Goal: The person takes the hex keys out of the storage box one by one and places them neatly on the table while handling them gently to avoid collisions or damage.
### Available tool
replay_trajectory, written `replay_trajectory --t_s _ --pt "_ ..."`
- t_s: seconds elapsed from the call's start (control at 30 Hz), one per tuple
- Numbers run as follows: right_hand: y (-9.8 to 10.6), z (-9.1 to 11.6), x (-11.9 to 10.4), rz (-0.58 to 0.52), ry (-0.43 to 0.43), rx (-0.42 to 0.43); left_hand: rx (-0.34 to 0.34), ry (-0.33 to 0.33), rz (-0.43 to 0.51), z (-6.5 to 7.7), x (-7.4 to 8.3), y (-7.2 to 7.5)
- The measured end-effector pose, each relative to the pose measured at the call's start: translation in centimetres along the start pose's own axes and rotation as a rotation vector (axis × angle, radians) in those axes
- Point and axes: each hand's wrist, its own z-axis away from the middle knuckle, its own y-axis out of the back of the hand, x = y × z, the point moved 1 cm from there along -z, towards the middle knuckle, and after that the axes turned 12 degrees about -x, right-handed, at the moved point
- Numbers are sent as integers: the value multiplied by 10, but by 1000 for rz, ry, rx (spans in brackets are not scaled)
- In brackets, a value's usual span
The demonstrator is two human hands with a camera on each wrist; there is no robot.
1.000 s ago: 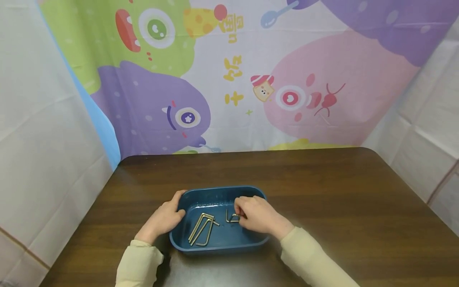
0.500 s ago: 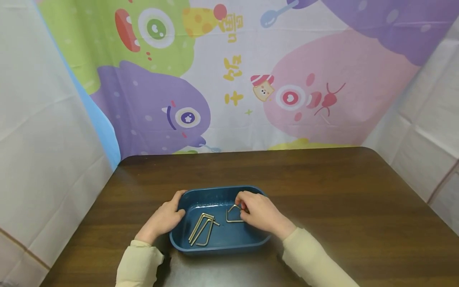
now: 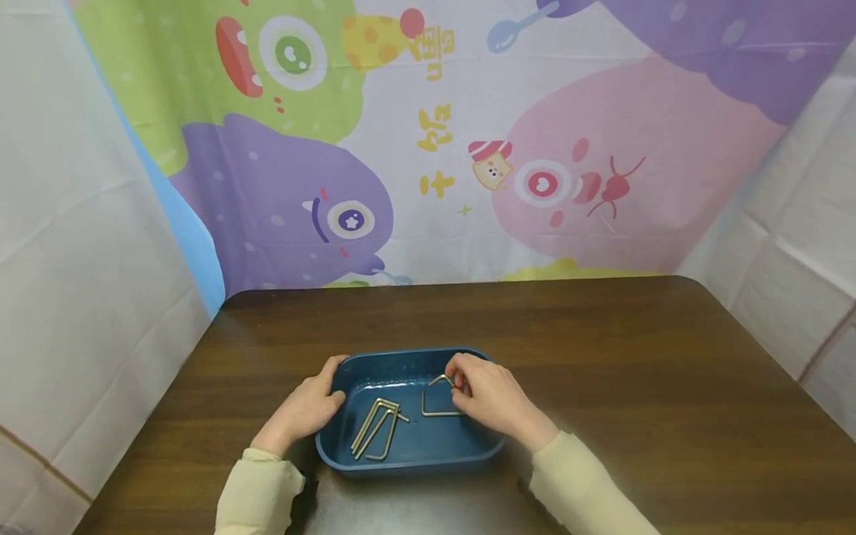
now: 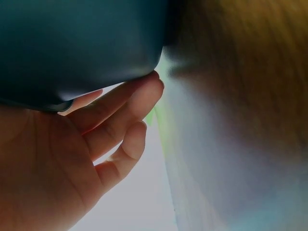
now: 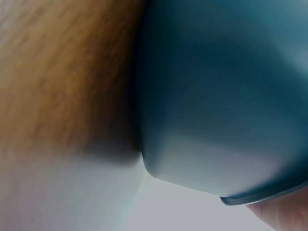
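A dark blue plastic tray [image 3: 409,468] stands on the table. My left hand [image 3: 304,410] grips its left end, thumb over the rim and fingers along the outer wall; the left wrist view shows those fingers [image 4: 144,96] against the outside. Over the tray's right part, my right hand [image 3: 495,395] pinches a brass-coloured hex key [image 3: 438,379], partly hidden by the fingers. Just below that hand, another hex key [image 3: 438,414] lies on the tray floor, one end covered. Several more hex keys [image 3: 364,429] lie together, overlapping, in the left half.
The dark brown wooden table [image 3: 602,357] extends around the tray on all sides. Behind it hangs a cloth [image 3: 428,238] printed with cartoon monsters. Pale cloth [image 3: 100,260] hangs at both sides. In the right wrist view, the tray's outer wall [image 5: 216,106] fills much of the picture.
My right hand has shifted slightly right and back, drawing the pinched hex key away from the one lying below, which now shows more. My left hand and the tray stay nearly still.
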Motion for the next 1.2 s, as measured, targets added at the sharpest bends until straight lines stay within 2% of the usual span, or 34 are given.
replay_trajectory --t_s 0.43,1.2 --pt "5 1 3 -13 -32 32 -3 0 -6 -1 0 0" --pt "17 2 8 -58 -16 100 1 -9 -2 -1 -2 -1"
